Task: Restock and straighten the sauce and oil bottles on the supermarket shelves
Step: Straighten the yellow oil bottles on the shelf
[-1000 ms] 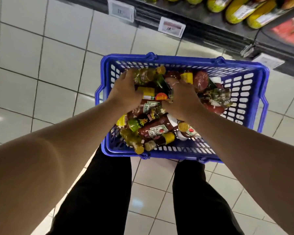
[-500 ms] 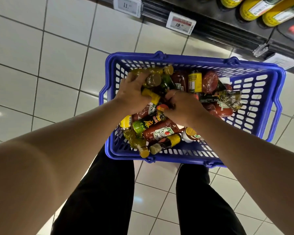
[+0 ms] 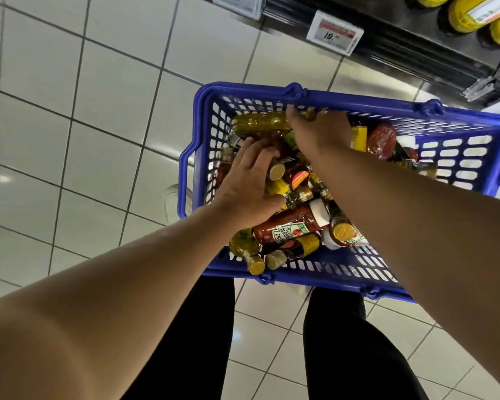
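Observation:
A blue basket (image 3: 202, 116) stands on the floor, holding several sauce and oil bottles lying in a heap. My right hand (image 3: 321, 131) reaches to the far side and curls its fingers round the neck end of a green-gold oil bottle (image 3: 257, 122). My left hand (image 3: 247, 180) lies palm down on the pile at the basket's left, fingers spread over a yellow-capped bottle (image 3: 276, 171); its palm hides whether it grips. A ketchup bottle (image 3: 289, 226) lies near the front, small oil bottles (image 3: 244, 245) beside it.
A dark shelf (image 3: 416, 50) runs along the top right with price tags (image 3: 334, 33) on its edge and yellow-labelled bottles (image 3: 474, 13) lying on it. White floor tiles (image 3: 84, 111) spread to the left. My black-trousered legs (image 3: 185, 342) stand just behind the basket.
My right hand moved from the middle of the pile to the far side, onto the oil bottle. My left hand left that bottle and dropped back onto the left of the pile.

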A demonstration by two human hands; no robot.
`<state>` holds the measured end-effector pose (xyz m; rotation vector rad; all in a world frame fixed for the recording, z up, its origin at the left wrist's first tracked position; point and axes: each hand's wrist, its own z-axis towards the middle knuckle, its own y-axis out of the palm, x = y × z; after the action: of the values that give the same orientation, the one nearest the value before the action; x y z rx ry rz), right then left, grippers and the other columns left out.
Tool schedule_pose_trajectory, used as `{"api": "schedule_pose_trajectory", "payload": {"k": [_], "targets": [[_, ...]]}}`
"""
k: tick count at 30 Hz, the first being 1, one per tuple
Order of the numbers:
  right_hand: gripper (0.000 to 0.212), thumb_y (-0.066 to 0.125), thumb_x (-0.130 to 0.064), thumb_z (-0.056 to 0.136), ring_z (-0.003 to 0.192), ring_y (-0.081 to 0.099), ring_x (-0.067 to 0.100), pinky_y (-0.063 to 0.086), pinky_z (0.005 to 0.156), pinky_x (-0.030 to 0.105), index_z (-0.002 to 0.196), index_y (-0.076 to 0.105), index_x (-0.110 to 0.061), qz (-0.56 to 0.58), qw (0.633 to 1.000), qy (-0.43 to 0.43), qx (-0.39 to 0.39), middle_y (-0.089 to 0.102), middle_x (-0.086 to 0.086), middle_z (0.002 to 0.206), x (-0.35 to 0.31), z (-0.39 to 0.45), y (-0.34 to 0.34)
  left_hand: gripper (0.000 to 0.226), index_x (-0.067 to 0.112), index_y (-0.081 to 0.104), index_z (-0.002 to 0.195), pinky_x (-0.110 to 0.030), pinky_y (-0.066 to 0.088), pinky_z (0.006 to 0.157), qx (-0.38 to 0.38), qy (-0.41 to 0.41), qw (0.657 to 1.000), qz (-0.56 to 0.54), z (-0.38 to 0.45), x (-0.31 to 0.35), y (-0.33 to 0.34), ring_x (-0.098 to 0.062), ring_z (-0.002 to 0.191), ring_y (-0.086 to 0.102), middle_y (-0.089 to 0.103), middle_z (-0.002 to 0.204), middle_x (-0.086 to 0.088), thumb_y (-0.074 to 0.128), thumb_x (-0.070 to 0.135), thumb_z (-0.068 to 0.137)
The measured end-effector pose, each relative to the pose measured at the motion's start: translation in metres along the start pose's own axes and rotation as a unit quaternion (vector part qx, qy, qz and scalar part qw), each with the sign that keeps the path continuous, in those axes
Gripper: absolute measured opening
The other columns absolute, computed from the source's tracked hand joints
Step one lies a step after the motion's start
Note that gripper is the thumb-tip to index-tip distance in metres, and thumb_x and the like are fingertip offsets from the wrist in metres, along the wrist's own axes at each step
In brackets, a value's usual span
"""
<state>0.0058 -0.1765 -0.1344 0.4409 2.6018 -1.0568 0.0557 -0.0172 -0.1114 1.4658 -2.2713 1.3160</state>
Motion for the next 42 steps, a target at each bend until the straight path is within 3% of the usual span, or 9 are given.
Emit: {"api": "schedule_pose_trajectory", "payload": {"k": [5,9,17,25,29,34,37,40,42], "targets": [[0.054,0.062,-0.059,0.092,0.108,0.063,0.015,0.046,0.081,0.024,0.115,0.068,-0.011,-0.013,0.999,-0.047,0.019,0.065,-0.002,0.112,0.001,-0.017,0.000,0.087,0.029,0.026,0.153,-0.039,0.004,0.118,-0.006,0.005,1.000,0.029,0.000,-0.002,-0.003,-0.026,0.156,-0.004,0.015,0.166,-0.001,0.074,0.040,0.080],[0.035,0.066,-0.050,0.092,0.073,0.067,0.011,0.040,0.057,0.012,0.075,0.072,-0.019,0.007,0.994,-0.107,0.029,0.068,-0.002,0.073,-0.001,-0.036,-0.027,0.094,0.026,0.021,0.156,-0.051,0.015,0.123,-0.025,0.007,0.996,0.080,0.000,0.000,-0.006,-0.029,0.156,-0.005,0.011,0.166,-0.005,0.073,0.045,0.081],[0.043,0.065,-0.055,0.091,0.049,0.056,-0.008,0.034,0.051,0.001,0.071,0.071,-0.016,-0.012,0.985,-0.162,0.062,0.061,-0.013,0.051,0.037,-0.065,-0.126,0.099,0.031,0.019,0.158,-0.051,0.013,0.123,-0.052,-0.019,0.996,0.068,-0.001,0.000,-0.015,-0.033,0.155,-0.006,0.006,0.168,-0.003,0.077,0.043,0.078],[0.035,0.067,-0.080,0.065,0.056,0.063,0.015,0.051,0.065,0.035,0.079,0.073,-0.049,-0.032,0.995,-0.082,0.054,0.068,-0.014,0.060,0.093,-0.091,-0.223,0.105,0.028,0.011,0.161,-0.059,0.016,0.123,-0.017,-0.054,0.996,0.075,-0.010,0.019,-0.009,-0.034,0.155,0.001,0.008,0.168,-0.009,0.074,0.048,0.079],[0.039,0.070,-0.076,0.066,0.057,0.061,-0.003,0.040,0.054,0.024,0.076,0.074,-0.039,-0.089,0.994,-0.063,0.024,0.066,-0.019,0.059,0.116,-0.115,-0.234,0.103,0.014,0.028,0.155,-0.059,0.025,0.118,0.100,0.132,0.984,0.072,-0.039,0.068,0.015,-0.033,0.150,0.022,0.029,0.159,-0.015,0.079,0.048,0.072],[0.040,0.077,-0.063,0.069,0.054,0.061,-0.006,0.037,0.048,0.022,0.064,0.072,-0.023,-0.102,0.992,-0.071,-0.035,0.065,-0.020,0.056,0.131,-0.134,-0.241,0.116,0.020,0.022,0.157,-0.044,0.018,0.124,0.061,0.245,0.968,0.009,-0.065,0.141,0.060,-0.025,0.152,0.020,0.028,0.161,-0.007,0.084,0.057,0.066],[0.042,0.073,-0.070,0.059,0.051,0.062,-0.004,0.038,0.040,0.015,0.071,0.074,-0.030,-0.046,0.994,-0.074,-0.066,0.069,-0.015,0.061,0.133,-0.140,-0.254,0.110,0.022,0.025,0.154,-0.041,0.026,0.117,0.075,0.249,0.965,0.017,-0.073,0.166,0.075,-0.024,0.146,0.033,0.039,0.155,-0.006,0.087,0.050,0.067],[0.037,0.068,-0.073,0.058,0.053,0.060,-0.003,0.039,0.048,0.022,0.069,0.072,-0.037,-0.043,0.991,-0.095,-0.087,0.069,-0.013,0.061,0.137,-0.143,-0.259,0.086,0.017,0.039,0.139,-0.037,0.054,0.087,0.109,0.255,0.957,0.084,-0.071,0.171,0.075,-0.024,0.103,0.067,0.067,0.118,-0.007,0.089,0.027,0.071],[0.043,0.064,-0.076,0.058,0.058,0.062,0.000,0.042,0.054,0.027,0.070,0.071,-0.035,-0.036,0.989,-0.100,-0.101,0.070,-0.012,0.064,0.143,-0.147,-0.253,0.070,0.016,0.049,0.127,-0.032,0.055,0.067,0.095,0.243,0.958,0.118,-0.066,0.164,0.067,-0.023,0.080,0.070,0.070,0.098,-0.005,0.088,0.023,0.069]]}}
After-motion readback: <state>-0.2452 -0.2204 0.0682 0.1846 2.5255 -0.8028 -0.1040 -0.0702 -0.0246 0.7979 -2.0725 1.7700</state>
